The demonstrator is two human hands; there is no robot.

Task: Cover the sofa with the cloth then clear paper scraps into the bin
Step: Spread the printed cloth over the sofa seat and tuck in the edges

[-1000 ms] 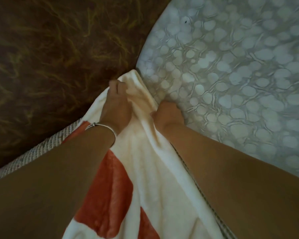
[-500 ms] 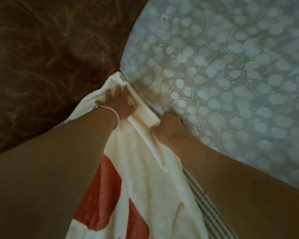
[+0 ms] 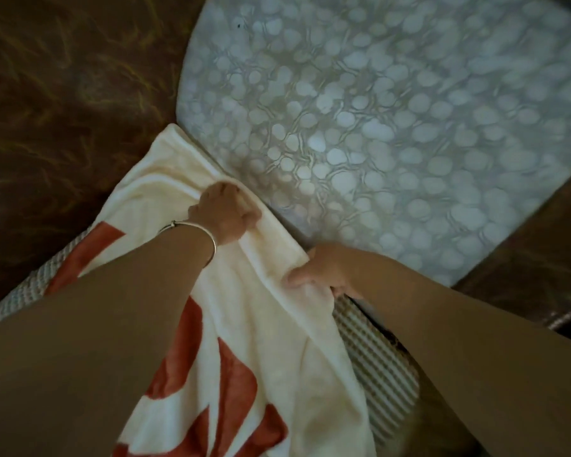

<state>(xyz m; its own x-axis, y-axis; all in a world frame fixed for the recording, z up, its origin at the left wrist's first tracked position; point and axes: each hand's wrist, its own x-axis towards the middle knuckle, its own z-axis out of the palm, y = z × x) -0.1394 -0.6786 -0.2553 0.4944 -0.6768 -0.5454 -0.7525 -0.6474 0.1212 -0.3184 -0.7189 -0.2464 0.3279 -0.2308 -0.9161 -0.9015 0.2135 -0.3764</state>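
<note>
A cream cloth [image 3: 271, 324] with red-orange shapes lies over the sofa seat, its far corner reaching into the gap between the dark brown backrest [image 3: 63, 110] and a pale grey patterned cushion [image 3: 376, 127]. My left hand [image 3: 226, 214], with a thin bangle on the wrist, presses down on the cloth's edge by the cushion, fingers curled into the fold. My right hand [image 3: 323, 270] grips the same edge nearer to me, thumb on top of the cloth, fingers hidden under it.
A ribbed grey-white cover [image 3: 376, 364] shows under the cloth at the right and a strip of it [image 3: 30, 288] at the left. A dark brown armrest [image 3: 524, 258] runs along the right side.
Both hands have slid back toward me along the cloth's edge beside the cushion. The cloth's far corner now lies flatter and further into the gap.
</note>
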